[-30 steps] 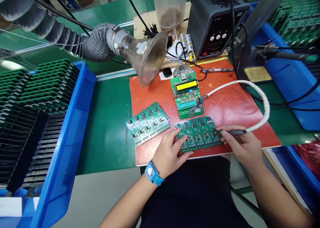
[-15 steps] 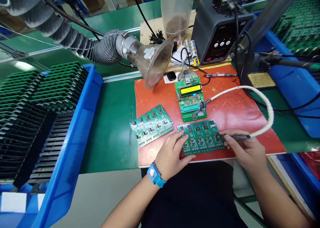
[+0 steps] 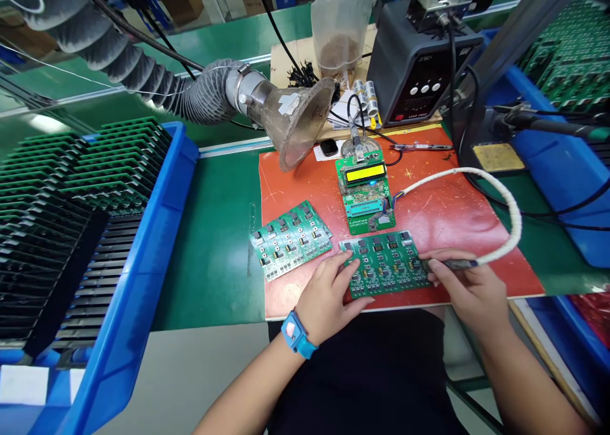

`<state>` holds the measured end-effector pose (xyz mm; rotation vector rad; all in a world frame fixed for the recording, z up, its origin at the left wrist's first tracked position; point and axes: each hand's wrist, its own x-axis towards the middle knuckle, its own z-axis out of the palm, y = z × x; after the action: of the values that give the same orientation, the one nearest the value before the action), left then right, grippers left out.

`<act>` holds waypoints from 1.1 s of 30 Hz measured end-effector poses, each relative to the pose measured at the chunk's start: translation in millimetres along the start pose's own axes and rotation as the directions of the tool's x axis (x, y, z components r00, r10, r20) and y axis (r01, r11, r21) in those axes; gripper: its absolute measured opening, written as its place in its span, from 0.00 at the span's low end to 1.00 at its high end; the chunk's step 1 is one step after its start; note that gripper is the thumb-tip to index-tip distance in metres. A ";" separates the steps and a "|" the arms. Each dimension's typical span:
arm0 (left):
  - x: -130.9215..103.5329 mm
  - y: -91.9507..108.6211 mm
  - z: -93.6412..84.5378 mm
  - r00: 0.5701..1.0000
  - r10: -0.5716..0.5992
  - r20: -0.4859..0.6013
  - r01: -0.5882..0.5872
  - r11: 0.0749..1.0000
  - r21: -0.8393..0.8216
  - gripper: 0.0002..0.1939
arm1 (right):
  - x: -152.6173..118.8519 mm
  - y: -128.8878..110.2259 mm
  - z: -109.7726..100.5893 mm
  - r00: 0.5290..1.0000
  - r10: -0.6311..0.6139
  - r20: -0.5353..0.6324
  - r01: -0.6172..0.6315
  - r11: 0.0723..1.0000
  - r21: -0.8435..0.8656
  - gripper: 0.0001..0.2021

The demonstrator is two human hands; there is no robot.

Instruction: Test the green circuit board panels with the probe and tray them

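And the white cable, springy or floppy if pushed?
Probably springy: the white cable forms a smooth, broad arc. Pushing it may tug the dark pen in the right hand, where one end joins. The thin wires at the display board look fragile, being unsleeved.

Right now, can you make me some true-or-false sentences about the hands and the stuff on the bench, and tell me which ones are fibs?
1. The left hand touches a green board. True.
2. The blue wristband is on the right wrist. False: the blue wristband is on the left wrist.
3. The right hand holds a dark pen-like tool with a white cable. True.
4. The little screen is red. False: the little screen is yellow.
5. The blue bin at the left holds many boards. True.
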<state>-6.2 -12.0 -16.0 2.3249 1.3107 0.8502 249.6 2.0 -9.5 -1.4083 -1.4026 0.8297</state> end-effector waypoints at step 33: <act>3.0 -2.1 -1.5 0.999 0.037 0.004 -0.037 0.999 0.013 0.29 | -6.1 -16.5 7.9 0.997 0.075 -0.025 -0.075 0.997 0.002 0.08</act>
<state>-7.4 -8.4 -15.1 2.3666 1.2786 0.8507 236.0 -4.5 2.5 -1.4732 -1.3368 0.8581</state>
